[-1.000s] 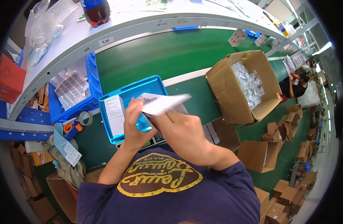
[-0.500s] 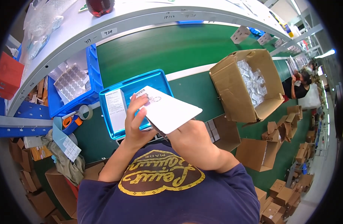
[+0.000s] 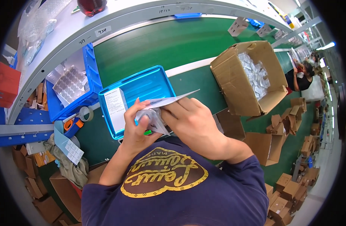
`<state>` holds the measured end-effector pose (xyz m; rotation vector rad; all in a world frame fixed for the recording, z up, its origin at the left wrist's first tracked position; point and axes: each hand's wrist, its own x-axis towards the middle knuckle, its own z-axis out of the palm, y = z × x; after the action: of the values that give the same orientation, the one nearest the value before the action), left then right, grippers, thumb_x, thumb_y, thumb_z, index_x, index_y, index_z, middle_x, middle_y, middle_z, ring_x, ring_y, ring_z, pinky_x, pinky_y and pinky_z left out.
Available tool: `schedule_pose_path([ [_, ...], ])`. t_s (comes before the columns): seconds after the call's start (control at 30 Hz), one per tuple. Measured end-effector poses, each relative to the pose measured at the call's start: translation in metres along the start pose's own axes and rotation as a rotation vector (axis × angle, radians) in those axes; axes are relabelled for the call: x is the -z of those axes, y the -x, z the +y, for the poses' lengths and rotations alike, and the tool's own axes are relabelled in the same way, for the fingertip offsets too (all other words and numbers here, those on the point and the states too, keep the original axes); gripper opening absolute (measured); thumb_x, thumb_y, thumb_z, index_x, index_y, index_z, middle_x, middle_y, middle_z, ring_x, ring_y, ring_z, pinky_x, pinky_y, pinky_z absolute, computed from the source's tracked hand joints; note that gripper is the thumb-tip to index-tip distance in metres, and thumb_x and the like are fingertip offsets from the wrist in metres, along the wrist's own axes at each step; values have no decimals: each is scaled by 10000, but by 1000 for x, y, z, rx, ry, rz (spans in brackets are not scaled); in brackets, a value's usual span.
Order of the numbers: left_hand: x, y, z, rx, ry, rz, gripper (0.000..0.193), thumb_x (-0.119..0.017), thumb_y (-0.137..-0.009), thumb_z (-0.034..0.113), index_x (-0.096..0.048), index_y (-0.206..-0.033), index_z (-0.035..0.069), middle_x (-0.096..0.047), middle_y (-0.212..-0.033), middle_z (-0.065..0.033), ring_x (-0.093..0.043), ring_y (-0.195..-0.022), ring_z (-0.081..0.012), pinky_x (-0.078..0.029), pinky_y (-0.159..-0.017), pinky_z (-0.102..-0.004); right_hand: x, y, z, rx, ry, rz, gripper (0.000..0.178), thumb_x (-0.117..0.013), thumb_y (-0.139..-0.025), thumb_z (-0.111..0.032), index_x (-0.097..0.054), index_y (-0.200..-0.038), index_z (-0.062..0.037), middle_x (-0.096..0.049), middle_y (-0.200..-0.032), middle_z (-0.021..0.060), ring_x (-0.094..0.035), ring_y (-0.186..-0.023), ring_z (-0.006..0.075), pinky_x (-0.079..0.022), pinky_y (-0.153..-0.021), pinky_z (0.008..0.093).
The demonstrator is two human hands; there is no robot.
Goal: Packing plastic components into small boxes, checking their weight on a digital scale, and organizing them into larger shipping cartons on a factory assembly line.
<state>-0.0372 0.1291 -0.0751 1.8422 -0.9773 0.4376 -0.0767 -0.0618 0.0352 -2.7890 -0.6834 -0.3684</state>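
Above the near edge of a blue tray, both hands hold a white carton, its broad face tilted nearly edge-on. My left hand grips its left end, thumb and fingers on opposite sides. Closed at the right is my right hand, its fingertips hidden behind or inside the carton. Between the hands, under the white panel, shows a greyish, partly see-through piece; whether it is a flap or a bag I cannot tell. A white box with printed text lies in the tray's left side.
A brown carton of clear plastic packets stands at the right. At the left are a blue bin, a tape roll and an orange-and-blue tape dispenser. A shelf edge crosses above. Another person is far right.
The white carton has tipped from showing its broad face to nearly edge-on, revealing the greyish piece beneath. My right hand has moved up along it. The view has shifted slightly.
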Motion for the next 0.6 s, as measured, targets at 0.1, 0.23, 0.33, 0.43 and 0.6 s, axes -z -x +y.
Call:
schedule_pose_path([
  [0.1,2,2,2,-24,-22,-77,1114,-900,-556,48,-276,-1449,281,-371,-1275,-178,-553,-1156,-374,-407,-1047,-586,-2,3,2,61,19,22,315,-699,-668,-94,-659,-980,-77,-606,-927,14,-584,-815,198,-472,-706,336],
  [0.23,-3,13,-3,-12,51,9,1151,-911,-568,67,-221,-1474,234,-343,-1288,-196,-512,-1135,-333,-498,-920,-455,-1,13,4,-43,-96,188,270,-642,-724,-83,-666,-993,-69,-610,-931,11,-579,-867,195,-443,-719,333],
  [0.33,-9,13,5,11,101,53,1117,-901,-570,46,-246,-1449,258,-341,-1278,-183,-533,-1142,-353,-459,-981,-509,-3,15,-3,-32,-41,131,314,-613,-751,-101,-684,-1056,-79,-563,-891,2,-543,-858,186,-402,-721,326],
  [0.43,-9,17,-2,-41,82,-53,959,-886,-580,80,-416,-1385,304,-339,-1306,-194,-504,-1205,-395,-425,-1049,-563,-12,14,-10,-15,83,11,380,-601,-754,-124,-676,-1122,-67,-510,-907,14,-503,-849,179,-374,-715,323],
  [0.6,2,14,13,130,-19,-209,459,-904,-551,128,-618,-910,112,-366,-1308,-207,-467,-1225,-408,-478,-1005,-458,-13,18,-5,11,8,-75,386,-633,-727,-116,-652,-1099,-18,-552,-1042,48,-536,-1029,212,-419,-853,356],
])
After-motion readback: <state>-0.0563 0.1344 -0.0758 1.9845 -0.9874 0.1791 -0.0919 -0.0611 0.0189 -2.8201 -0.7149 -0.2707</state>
